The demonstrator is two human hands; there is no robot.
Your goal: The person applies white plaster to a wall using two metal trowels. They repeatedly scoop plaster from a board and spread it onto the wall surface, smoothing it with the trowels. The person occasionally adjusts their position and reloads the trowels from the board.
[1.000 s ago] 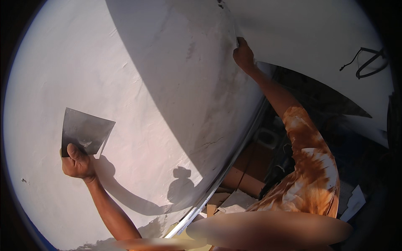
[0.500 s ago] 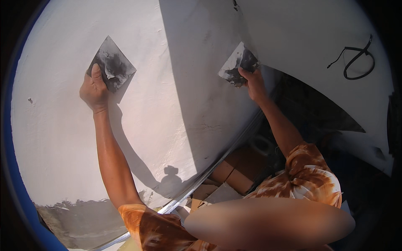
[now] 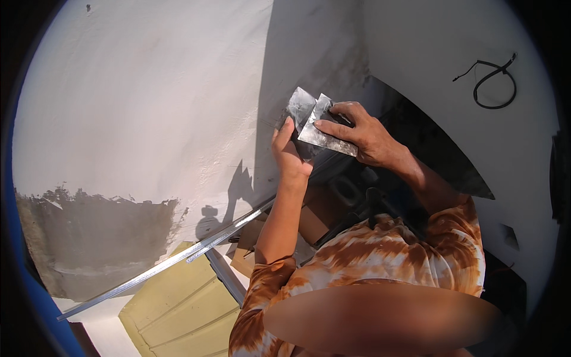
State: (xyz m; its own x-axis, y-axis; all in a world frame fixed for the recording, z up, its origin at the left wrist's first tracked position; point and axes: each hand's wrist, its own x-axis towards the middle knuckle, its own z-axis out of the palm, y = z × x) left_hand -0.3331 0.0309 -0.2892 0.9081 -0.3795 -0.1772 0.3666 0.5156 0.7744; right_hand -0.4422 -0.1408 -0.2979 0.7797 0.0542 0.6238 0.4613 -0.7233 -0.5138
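My left hand [image 3: 290,149] is closed on a putty knife whose square metal blade [image 3: 301,106] is smeared grey and white. Its handle is hidden behind the palm. In my right hand [image 3: 375,135] is a second putty knife [image 3: 326,132], the fingers pressed on its blade, which is streaked with pale filler. The two blades meet and overlap in front of me, the right one lying over the left. Both are near the wall [image 3: 148,113], which has a white plastered surface, sunlit on the left and shaded on the right.
A rough grey patch [image 3: 107,238] shows low on the wall at left. A long metal strip [image 3: 172,262] runs along the wall's foot, beside a yellow ribbed panel [image 3: 178,309] and cardboard boxes [image 3: 314,225]. A looped black cable [image 3: 497,106] sticks out at the right.
My hands were wide apart, each with a putty knife up at the wall. The left has swung right and down, the right slightly down, and the blades are now together. The view has shifted.
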